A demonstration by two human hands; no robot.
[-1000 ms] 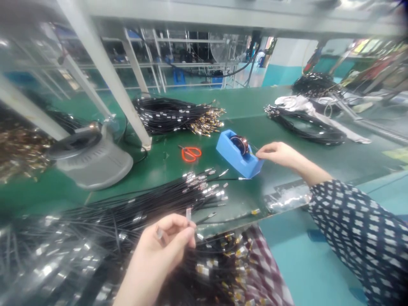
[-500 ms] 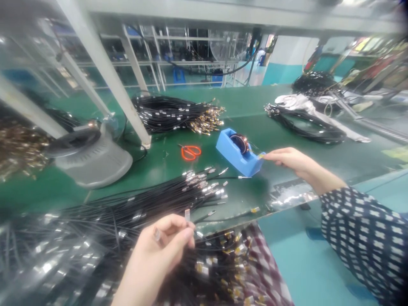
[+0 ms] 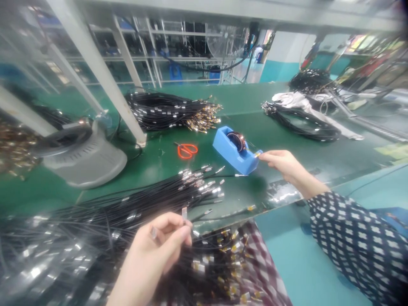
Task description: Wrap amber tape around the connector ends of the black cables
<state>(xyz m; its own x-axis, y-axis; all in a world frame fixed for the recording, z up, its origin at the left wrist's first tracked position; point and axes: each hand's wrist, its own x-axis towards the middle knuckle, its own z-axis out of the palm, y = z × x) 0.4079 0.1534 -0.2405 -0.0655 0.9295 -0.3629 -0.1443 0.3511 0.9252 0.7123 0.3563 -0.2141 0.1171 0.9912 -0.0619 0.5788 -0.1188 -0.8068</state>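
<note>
My left hand [image 3: 159,246] is closed in a pinch on a black cable with a small metal connector [image 3: 184,213] that sticks up past the fingertips. Beneath and behind it lies a bundle of black cables [image 3: 153,195] with silvery ends. At the front of a blue tape dispenser [image 3: 228,148], my right hand [image 3: 283,165] pinches the end of the amber tape [image 3: 257,154]. The roll of tape [image 3: 236,140] sits in the dispenser. More cables, their ends wrapped in yellowish tape [image 3: 234,272], lie over a checked cloth [image 3: 264,263] near my left hand.
Orange-handled scissors [image 3: 187,151] lie left of the dispenser. A grey rounded device [image 3: 86,159] stands near the white shelf posts [image 3: 105,80]. Farther back on the green table [image 3: 245,100] are a cable bundle [image 3: 165,112] and a coiled one [image 3: 302,123] beside white cloth.
The view has shifted slightly, so most things sit a little farther left. My right hand has pulled in slightly, its fingers still at the tape's end. My left hand keeps its pinch.
</note>
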